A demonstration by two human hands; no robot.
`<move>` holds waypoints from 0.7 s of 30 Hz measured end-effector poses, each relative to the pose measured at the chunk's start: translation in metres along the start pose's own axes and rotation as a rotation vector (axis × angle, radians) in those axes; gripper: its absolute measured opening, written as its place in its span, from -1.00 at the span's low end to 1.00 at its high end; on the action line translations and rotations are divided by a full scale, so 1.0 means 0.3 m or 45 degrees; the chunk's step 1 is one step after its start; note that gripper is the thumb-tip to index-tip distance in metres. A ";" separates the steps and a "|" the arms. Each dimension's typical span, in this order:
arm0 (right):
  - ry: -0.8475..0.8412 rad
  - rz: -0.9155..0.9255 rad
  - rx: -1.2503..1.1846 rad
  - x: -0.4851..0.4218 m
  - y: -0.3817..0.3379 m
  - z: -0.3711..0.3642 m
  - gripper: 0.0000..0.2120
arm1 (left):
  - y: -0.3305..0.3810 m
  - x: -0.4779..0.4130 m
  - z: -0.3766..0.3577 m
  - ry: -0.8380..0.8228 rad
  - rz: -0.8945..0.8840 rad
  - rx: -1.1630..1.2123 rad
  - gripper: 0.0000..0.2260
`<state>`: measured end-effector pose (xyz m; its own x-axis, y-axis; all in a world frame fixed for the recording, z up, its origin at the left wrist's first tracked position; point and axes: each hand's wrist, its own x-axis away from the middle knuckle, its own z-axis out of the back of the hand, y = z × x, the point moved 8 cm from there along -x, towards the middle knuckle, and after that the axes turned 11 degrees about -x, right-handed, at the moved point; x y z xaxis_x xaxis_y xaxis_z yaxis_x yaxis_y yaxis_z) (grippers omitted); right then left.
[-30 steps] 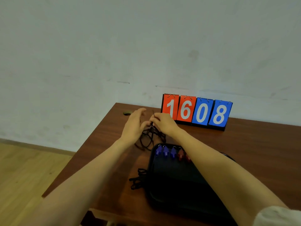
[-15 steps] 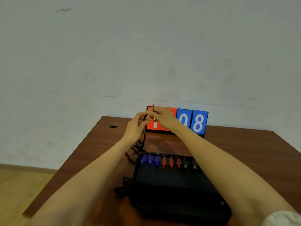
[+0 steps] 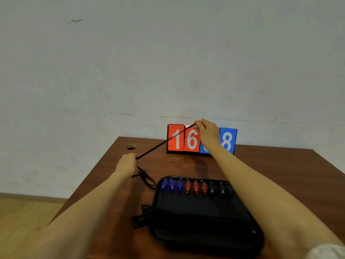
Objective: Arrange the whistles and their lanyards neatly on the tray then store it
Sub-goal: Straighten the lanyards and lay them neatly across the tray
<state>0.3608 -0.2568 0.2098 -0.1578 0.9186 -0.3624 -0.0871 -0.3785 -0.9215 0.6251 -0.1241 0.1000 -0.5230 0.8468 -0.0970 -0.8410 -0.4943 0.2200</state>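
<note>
Whistles look sorted: nine of them sit in one row along the far edge of the black tray [image 3: 201,217], three blue whistles [image 3: 171,185], three red whistles [image 3: 196,186], three black whistles [image 3: 221,189], side by side, key rings pointing away from the person. Rest of the tray floor is bare, so no lanyards are laid in it that I can see. Lanyard work is in progress: the right hand [image 3: 206,131] is closed in a pinch on one end of a dark lanyard [image 3: 166,142], raised in front of the flip scoreboard [image 3: 201,140]; the left hand [image 3: 127,163] is closed around the same cord lower down, just over the bench [image 3: 270,165]. The cord runs taut and straight between the two hands. Below the left hand the slack hangs into a loose tangle of cords [image 3: 146,177] lying on the bench just left of the tray's far corner. A second tangled bundle [image 3: 141,215] lies against the tray's left edge, partly off it. Judgement: roughly halfway. Whistle row done; lanyards still need separating, straightening or coiling, and placing in the tray. I can't tell how many cords are in those tangles. Storage step not started: tray sits on the bench, and no storage spot is visible in frame.
</note>
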 end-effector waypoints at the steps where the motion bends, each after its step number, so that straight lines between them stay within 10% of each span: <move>1: 0.021 -0.005 0.005 0.001 0.004 0.022 -0.72 | -0.007 0.006 -0.006 -0.013 0.017 -0.010 -0.82; 9: 0.009 -0.039 0.088 0.023 0.037 0.104 -0.70 | 0.054 0.037 0.167 0.416 0.014 0.863 -0.85; 13: -0.096 -0.093 0.222 0.061 0.074 0.090 -0.69 | 0.044 0.045 0.102 0.191 0.034 0.453 -0.83; 21: -0.239 -0.112 0.298 0.126 0.115 0.035 -0.71 | 0.042 0.076 0.172 0.322 -0.001 0.554 -0.83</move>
<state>0.3416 -0.2365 0.1659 -0.3164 0.9203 -0.2302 -0.3295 -0.3342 -0.8830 0.6098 -0.1008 0.1507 -0.5848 0.7463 -0.3179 -0.7342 -0.3203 0.5987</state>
